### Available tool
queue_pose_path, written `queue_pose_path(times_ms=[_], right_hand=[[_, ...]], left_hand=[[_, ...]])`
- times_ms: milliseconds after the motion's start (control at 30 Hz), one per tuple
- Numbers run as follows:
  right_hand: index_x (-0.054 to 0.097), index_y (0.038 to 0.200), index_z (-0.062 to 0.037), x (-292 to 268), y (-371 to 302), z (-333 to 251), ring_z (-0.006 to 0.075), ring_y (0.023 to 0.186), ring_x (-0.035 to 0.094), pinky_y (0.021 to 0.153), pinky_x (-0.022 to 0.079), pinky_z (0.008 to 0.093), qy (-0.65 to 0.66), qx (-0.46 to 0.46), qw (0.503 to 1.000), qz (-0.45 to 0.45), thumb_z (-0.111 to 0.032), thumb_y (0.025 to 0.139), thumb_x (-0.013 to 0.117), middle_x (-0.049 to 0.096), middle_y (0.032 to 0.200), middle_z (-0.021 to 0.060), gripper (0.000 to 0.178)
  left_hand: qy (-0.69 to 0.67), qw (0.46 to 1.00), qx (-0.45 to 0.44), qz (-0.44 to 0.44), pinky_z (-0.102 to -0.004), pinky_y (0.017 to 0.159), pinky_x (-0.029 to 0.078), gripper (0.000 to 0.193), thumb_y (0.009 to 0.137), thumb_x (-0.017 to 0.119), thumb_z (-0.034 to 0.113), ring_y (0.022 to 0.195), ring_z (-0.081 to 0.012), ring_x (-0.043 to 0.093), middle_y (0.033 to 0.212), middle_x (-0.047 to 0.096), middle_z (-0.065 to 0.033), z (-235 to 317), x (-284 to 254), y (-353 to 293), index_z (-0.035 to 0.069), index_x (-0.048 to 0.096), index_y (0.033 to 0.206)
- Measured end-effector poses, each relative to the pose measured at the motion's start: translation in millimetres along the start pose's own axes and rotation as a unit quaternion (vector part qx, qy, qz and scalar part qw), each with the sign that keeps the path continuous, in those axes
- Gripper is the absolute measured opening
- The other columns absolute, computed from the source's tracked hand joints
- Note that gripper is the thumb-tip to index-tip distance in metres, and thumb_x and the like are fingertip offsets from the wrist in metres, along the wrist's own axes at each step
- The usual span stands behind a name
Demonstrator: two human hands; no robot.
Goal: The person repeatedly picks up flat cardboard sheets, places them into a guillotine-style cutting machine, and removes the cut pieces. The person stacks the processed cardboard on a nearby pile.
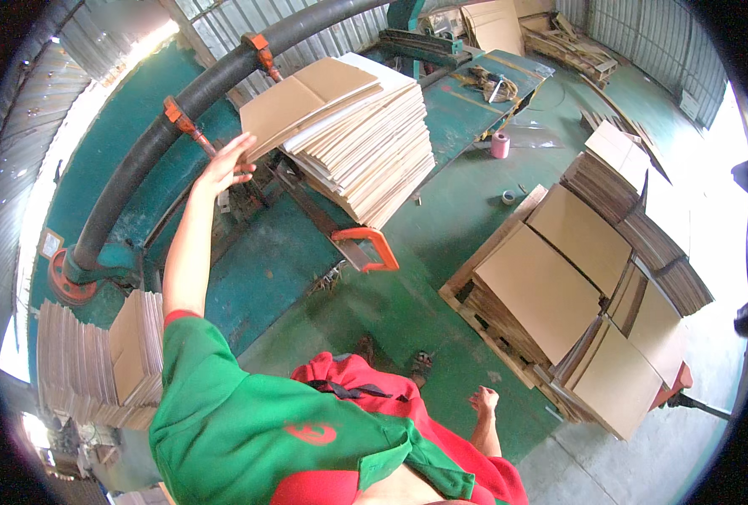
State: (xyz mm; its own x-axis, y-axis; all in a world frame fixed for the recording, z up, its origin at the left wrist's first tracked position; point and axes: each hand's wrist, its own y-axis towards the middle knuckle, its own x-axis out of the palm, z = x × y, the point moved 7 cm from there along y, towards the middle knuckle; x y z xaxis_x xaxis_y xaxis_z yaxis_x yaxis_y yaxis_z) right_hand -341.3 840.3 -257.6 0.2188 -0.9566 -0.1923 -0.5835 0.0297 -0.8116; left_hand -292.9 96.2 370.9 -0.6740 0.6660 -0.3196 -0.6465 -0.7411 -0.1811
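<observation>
My left hand (227, 165) reaches out to the near left edge of a tall stack of cardboard sheets (365, 143), fingers stretched and apart. Its fingertips are at the edge of the top folded brown sheet (306, 97); whether they touch it I cannot tell. The stack leans in uneven layers on a green machine table. Low on the right, my right hand (484, 401) hangs beside my red trousers, fingers loosely bent and apart, with nothing seen in it. An orange saw-like handle (378, 250) juts from the table below the stack.
A black pipe-like roller (130, 177) with orange clamps (187, 124) curves along the left. Flat cardboard piles on a wooden pallet (500, 332) stand to the right. More cardboard bundles (83, 358) are at lower left. A pink roll (499, 146) and a tape roll (508, 197) lie beyond.
</observation>
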Motion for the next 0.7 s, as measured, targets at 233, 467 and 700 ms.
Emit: queue_pose_path(times_ms=[233, 467, 700], right_hand=[[0.059, 0.112, -0.0048, 17, 25, 27, 0.0256, 0.061, 0.067, 0.050, 0.053, 0.0387, -0.054, 0.032, 0.997, -0.045, -0.024, 0.089, 0.059, 0.068, 0.085, 0.0140, 0.030], [0.054, 0.122, -0.0056, 147, -23, -21, 0.0279, 0.078, 0.069, 0.060, 0.055, 0.0380, -0.098, 0.008, 0.973, -0.207, -0.024, 0.092, 0.056, 0.067, 0.106, 0.0163, 0.035], [0.056, 0.121, -0.0070, 362, -180, -133, 0.0216, 0.086, 0.066, 0.068, 0.054, 0.0336, -0.284, -0.304, 0.790, -0.450, -0.032, 0.093, 0.060, 0.065, 0.103, 0.0057, 0.038]], left_hand=[[-0.237, 0.969, -0.058, 0.038, -0.0292, 0.049, 0.054, 0.024, 0.088, 0.064, 0.028, 0.061, -0.0149, 0.059, 0.085, 0.061, -0.0034, -77, -79, -66, 0.011, 0.056, 0.103], [-0.513, 0.846, -0.092, -0.115, -0.0558, 0.070, 0.052, 0.046, 0.071, 0.067, 0.025, 0.097, -0.0308, 0.060, 0.110, 0.062, -0.0093, -266, -74, -185, 0.010, 0.059, 0.113], [-0.438, 0.890, -0.118, -0.051, -0.0331, 0.089, 0.049, 0.038, 0.075, 0.068, 0.005, 0.100, -0.0182, 0.062, 0.109, 0.067, -0.0071, -378, -12, -320, 0.000, 0.064, 0.112]])
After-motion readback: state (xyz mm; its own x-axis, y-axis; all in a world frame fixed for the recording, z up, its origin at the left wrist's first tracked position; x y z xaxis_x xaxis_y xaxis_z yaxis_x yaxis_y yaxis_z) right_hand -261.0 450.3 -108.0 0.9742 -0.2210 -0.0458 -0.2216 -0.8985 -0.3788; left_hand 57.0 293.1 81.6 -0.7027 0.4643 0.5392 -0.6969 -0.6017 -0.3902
